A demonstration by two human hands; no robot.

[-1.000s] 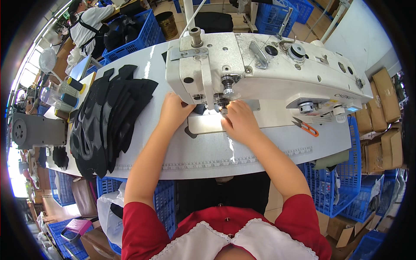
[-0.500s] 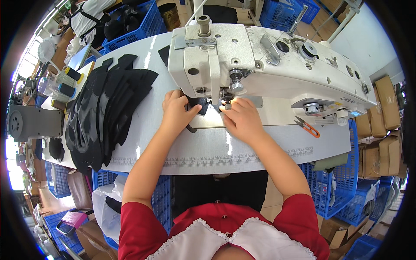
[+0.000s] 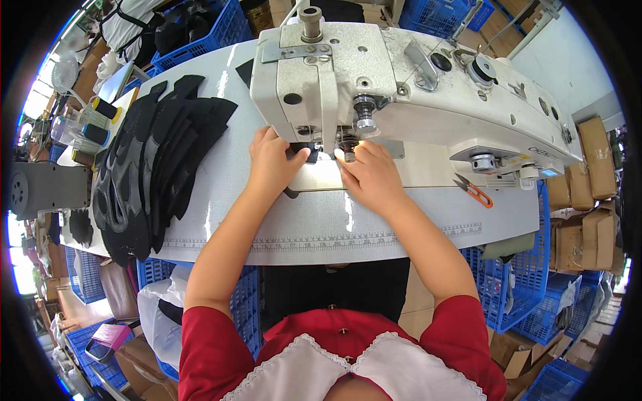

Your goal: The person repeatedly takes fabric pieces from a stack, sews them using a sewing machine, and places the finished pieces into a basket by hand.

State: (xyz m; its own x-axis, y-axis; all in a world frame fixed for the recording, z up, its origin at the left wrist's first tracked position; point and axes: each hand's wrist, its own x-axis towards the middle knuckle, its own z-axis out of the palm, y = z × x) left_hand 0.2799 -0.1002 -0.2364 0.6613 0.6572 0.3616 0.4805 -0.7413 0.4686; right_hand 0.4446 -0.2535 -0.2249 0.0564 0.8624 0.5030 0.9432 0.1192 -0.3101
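A: Dial centred on the needle area, 12 pointing away from the wearer. Fingers first?

B: Left hand (image 3: 273, 160), 9 o'clock: thumb spread from the bent fingers, its tip at the black piece (image 3: 313, 155). Cannot tell whether the fingers clamp it; the machine head overhangs them.

A: Right hand?

B: Right hand (image 3: 371, 172), between 3 and 4: fingers curled and close together, index tip just beside a dark round fitting (image 3: 348, 146). Cannot tell whether anything is pinched.

A: Position of the black piece?

B: At the needle area, just to its 9 o'clock side, under the machine head and partly hidden. A pale bed plate (image 3: 314, 179) shows at 6, brightly lit.

A: Further out?

B: White sewing machine (image 3: 461, 100), its long arm running toward 3. Orange-handled snips (image 3: 478, 195) lie between 3 and 4, points toward the needle. A ruler strip (image 3: 321, 243) crosses the grey surface (image 3: 227, 217) at 6.

A: Periphery?

B: Pile of black pieces (image 3: 170, 150) at 9, well apart from the left hand; thread spools (image 3: 100, 120) beyond it, slightly past 9. Blue crates: one (image 3: 224, 37) between 10 and 11, another (image 3: 498, 294) at 4, below the surface edge.
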